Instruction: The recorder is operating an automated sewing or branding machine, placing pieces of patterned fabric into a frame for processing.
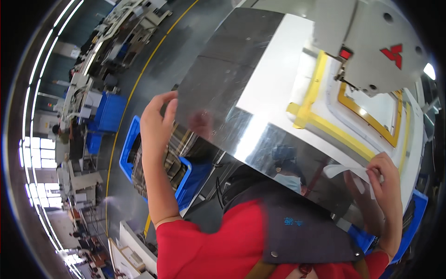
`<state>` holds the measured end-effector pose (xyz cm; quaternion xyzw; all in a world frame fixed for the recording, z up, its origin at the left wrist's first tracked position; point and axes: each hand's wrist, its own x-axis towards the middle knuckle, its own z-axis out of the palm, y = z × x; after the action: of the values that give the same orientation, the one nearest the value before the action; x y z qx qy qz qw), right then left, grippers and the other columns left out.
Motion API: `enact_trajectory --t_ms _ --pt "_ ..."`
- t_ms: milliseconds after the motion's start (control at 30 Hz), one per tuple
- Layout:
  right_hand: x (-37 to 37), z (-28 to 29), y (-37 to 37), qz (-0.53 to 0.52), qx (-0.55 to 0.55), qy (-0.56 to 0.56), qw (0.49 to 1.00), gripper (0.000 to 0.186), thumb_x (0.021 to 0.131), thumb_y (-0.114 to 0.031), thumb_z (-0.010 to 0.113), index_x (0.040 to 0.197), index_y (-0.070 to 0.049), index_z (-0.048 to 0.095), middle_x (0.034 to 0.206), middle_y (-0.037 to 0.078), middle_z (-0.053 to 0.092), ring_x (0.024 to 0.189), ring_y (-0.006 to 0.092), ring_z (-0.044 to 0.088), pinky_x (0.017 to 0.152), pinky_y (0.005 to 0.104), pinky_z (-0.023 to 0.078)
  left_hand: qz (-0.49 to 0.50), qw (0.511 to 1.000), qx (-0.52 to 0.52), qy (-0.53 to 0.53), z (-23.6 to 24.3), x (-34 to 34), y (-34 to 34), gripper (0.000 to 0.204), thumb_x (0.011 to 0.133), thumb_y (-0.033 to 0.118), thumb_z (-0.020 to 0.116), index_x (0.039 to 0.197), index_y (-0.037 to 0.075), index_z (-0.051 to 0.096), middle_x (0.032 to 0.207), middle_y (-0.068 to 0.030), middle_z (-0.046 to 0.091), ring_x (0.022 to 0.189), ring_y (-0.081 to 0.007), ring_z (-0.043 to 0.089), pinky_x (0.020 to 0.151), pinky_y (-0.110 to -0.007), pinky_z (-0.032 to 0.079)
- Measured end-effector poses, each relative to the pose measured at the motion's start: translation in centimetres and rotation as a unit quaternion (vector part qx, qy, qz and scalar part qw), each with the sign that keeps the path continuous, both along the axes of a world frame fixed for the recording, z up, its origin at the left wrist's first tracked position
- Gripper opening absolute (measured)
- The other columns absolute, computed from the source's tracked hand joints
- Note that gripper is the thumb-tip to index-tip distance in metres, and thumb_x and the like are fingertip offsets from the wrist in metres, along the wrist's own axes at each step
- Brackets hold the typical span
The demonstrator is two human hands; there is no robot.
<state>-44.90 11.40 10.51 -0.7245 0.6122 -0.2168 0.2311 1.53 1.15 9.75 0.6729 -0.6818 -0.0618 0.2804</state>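
Note:
My right hand [384, 179] is closed in a pinch on a small thin white piece [344, 170]; whether it is cloth or paper I cannot tell. The piece hangs curved over the shiny metal table top [262, 148]. My left hand [159, 118] is at the table's left edge, thumb and forefinger apart, with nothing seen in it. Close to the right hand lies a white sewing template with yellow taped borders [337, 135] and a yellow inner frame [369, 122]. Above it stands the grey head of a sewing machine [385, 46].
Below my left hand stands a blue bin [186, 183] with plaid cloth [155, 169] in it. Another blue bin [416, 209] is at the right. Past a yellow floor line [137, 83] are other workstations, blue crates [110, 111] and a person [65, 135].

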Motion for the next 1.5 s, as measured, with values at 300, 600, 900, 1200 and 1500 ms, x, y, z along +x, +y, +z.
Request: enact_trajectory --t_ms 300,600,900,1200,1500 --pt "1.9 1.9 -0.7 0.267 -0.12 0.009 0.956 0.024 0.075 -0.003 0.067 0.097 -0.012 0.064 0.096 0.004 0.059 0.078 0.024 0.064 0.064 0.0325 0.053 -0.64 0.432 0.572 0.276 -2.2 -24.8 -2.6 0.061 0.089 0.036 0.07 0.135 0.004 0.049 0.116 -0.0133 0.062 0.107 -0.0181 0.061 0.094 -0.032 0.046" --pt "-1.1 0.2 -3.1 0.028 0.151 -0.105 0.982 0.06 0.082 -0.006 0.071 0.138 -0.011 0.049 0.106 0.009 0.059 0.089 0.0203 0.058 0.082 0.0331 0.049 -0.54 0.757 0.354 0.102 -3.0 -25.3 -3.8 0.021 0.094 0.026 0.06 0.099 0.006 0.065 0.078 -0.0057 0.065 0.07 -0.0203 0.063 0.064 -0.032 0.048" --pt "0.1 -2.7 -9.5 -0.06 0.127 -0.16 0.977 0.029 0.095 -0.025 0.061 0.099 0.003 0.067 0.08 0.015 0.067 0.07 0.0192 0.06 0.07 0.0317 0.049 -0.487 0.857 -0.151 -0.08 -4.5 -23.8 -5.9 0.039 0.068 0.007 0.07 0.106 0.012 0.065 0.092 -0.0039 0.06 0.076 -0.021 0.062 0.062 -0.035 0.05" --pt "-0.8 -3.8 -13.1 -0.09 0.049 -0.009 0.995 0.026 0.082 -0.028 0.072 0.084 -0.002 0.072 0.079 0.014 0.07 0.074 0.0304 0.067 0.069 0.038 0.052 -0.546 0.825 -0.134 -0.065 -4.9 -25.0 -4.7 0.045 0.079 0.017 0.07 0.121 0.003 0.059 0.128 -0.0146 0.057 0.11 -0.0299 0.059 0.094 -0.041 0.049" --pt "-1.5 -4.8 -12.2 -0.107 -0.025 0.056 0.992 0.034 0.082 -0.034 0.073 0.084 -0.001 0.07 0.079 0.017 0.069 0.073 0.0314 0.067 0.07 0.0382 0.052 -0.54 0.834 -0.032 -0.107 -5.4 -25.3 -5.4 0.065 0.08 0.031 0.073 0.134 0.003 0.05 0.14 -0.0163 0.049 0.126 -0.0332 0.05 0.108 -0.048 0.037"
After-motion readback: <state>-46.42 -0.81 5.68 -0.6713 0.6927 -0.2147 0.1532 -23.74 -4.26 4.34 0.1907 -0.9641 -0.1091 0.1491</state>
